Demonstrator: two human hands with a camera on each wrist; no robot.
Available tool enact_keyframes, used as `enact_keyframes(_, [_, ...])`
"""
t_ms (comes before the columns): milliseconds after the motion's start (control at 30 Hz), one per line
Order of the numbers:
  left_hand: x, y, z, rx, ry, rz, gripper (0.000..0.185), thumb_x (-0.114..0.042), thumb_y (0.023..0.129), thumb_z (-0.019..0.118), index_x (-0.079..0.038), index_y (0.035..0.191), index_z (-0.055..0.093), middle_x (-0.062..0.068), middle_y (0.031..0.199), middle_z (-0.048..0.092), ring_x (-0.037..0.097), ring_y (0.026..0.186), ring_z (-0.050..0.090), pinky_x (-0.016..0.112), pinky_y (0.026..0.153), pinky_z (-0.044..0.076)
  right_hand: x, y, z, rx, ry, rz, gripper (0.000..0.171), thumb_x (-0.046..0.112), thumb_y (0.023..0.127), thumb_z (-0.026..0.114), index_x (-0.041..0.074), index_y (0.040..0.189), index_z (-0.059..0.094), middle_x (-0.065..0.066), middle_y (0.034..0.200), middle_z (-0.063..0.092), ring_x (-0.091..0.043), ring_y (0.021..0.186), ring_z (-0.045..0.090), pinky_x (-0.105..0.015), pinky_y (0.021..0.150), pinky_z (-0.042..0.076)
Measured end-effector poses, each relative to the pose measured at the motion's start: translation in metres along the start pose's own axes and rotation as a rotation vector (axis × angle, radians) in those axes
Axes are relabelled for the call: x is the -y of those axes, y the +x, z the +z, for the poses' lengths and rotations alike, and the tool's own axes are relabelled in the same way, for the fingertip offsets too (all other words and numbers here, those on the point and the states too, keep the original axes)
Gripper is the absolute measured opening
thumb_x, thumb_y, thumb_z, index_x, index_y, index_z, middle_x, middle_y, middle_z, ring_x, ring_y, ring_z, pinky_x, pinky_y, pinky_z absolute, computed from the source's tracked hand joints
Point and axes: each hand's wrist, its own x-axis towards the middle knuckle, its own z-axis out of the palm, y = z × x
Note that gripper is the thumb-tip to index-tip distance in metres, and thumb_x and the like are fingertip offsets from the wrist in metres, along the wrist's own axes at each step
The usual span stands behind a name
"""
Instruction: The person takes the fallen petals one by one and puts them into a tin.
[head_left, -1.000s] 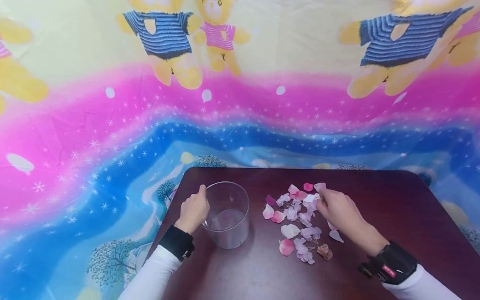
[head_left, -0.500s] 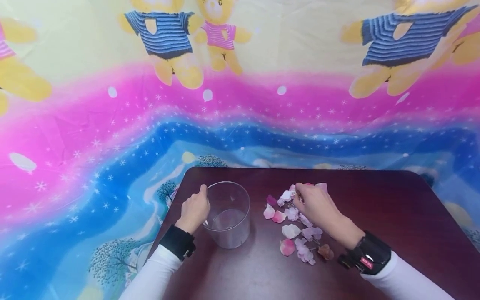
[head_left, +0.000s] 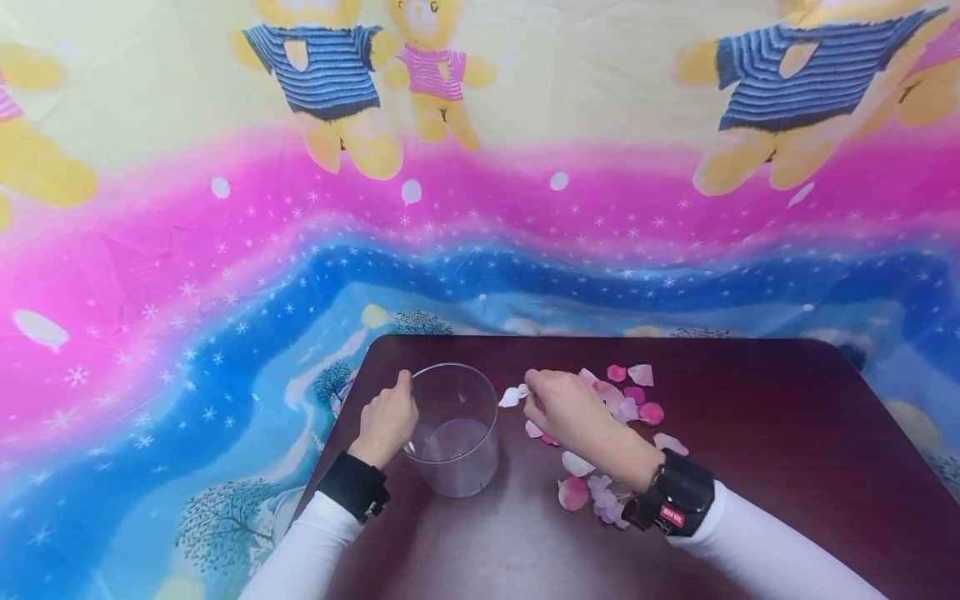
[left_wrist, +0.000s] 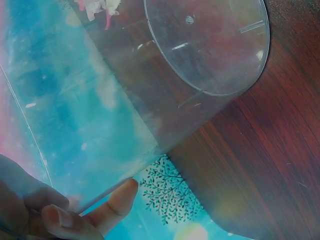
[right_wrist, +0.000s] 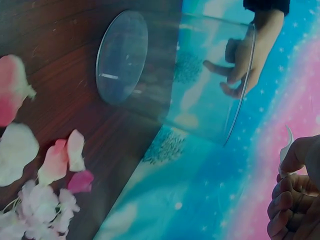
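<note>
Closest to me on the bench [head_left: 750,400] is the loose end of the petals [head_left: 600,492]: a pink one, a few pale lilac ones and a white one, sitting just in front of my right wrist. The rest of the pile spreads back and to the right, pinks and whites mostly.

My right hand [head_left: 558,408] has swung left off that pile. A second ago it was digging in the middle of the petals, now it's up beside the cup [head_left: 453,429] with one white petal [head_left: 512,396] pinched between thumb and fingertip. The petal sits just off the cup's right rim, not over the opening yet and not inside. So I'd say the pick-up is done and the drop is what's left.

My left hand [head_left: 386,425] hasn't budged. It's on the cup's left side, fingers curled around the clear wall, holding it steady and upright. From the wrist views the cup looks bare at the bottom, no petals in there that I can see.

Behind the bench is the bright cloth [head_left: 480,208] with the teddy bears on it.
</note>
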Motion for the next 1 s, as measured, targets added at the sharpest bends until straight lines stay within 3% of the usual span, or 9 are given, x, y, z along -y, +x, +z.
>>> enact_keyframes(400, [0.001, 0.0, 0.001, 0.012, -0.004, -0.004, 0.023, -0.013, 0.103, 0.045, -0.005, 0.125, 0.048, 0.008, 0.063, 0.05, 0.023, 0.051, 0.052, 0.036, 0.05, 0.041, 0.021, 0.024, 0.018, -0.016, -0.023, -0.037, 0.024, 0.007, 0.081, 0.066, 0.013, 0.071, 0.046, 0.005, 0.059, 0.038, -0.011, 0.051, 0.036, -0.027, 0.048, 0.031])
enact_keyframes(767, [-0.001, 0.001, 0.001, -0.012, 0.012, 0.003, 0.023, -0.014, 0.103, 0.047, -0.005, 0.124, 0.048, 0.007, 0.061, 0.05, 0.024, 0.051, 0.053, 0.037, 0.049, 0.043, 0.032, 0.034, 0.036, 0.035, -0.067, -0.059, 0.016, 0.012, 0.084, 0.069, 0.011, 0.075, 0.055, -0.003, 0.065, 0.052, -0.022, 0.061, 0.056, -0.033, 0.057, 0.044])
enact_keyframes(867, [-0.001, 0.0, 0.001, -0.009, 0.009, 0.005, 0.024, -0.014, 0.103, 0.046, -0.004, 0.125, 0.048, 0.007, 0.061, 0.049, 0.023, 0.05, 0.051, 0.036, 0.048, 0.041, 0.034, 0.032, 0.037, 0.079, -0.12, -0.058, 0.021, 0.029, 0.087, 0.073, 0.01, 0.09, 0.066, -0.006, 0.081, 0.063, -0.026, 0.078, 0.06, -0.037, 0.07, 0.048])
enact_keyframes(933, [-0.001, 0.0, 0.0, -0.005, 0.005, 0.003, 0.025, -0.014, 0.103, 0.046, -0.004, 0.126, 0.048, 0.007, 0.061, 0.049, 0.023, 0.049, 0.05, 0.035, 0.048, 0.04, 0.034, 0.03, 0.037, 0.141, -0.152, -0.051, 0.044, 0.047, 0.088, 0.071, 0.011, 0.112, 0.069, -0.01, 0.106, 0.068, -0.029, 0.101, 0.062, -0.042, 0.087, 0.048])
enact_keyframes(1000, [0.0, -0.001, 0.0, -0.004, 0.001, 0.001, 0.025, -0.014, 0.103, 0.046, -0.004, 0.126, 0.048, 0.008, 0.061, 0.049, 0.022, 0.049, 0.05, 0.035, 0.048, 0.04, 0.034, 0.028, 0.036, 0.21, -0.166, -0.041, 0.066, 0.062, 0.087, 0.066, 0.014, 0.134, 0.062, -0.015, 0.134, 0.061, -0.034, 0.126, 0.055, -0.049, 0.105, 0.042])
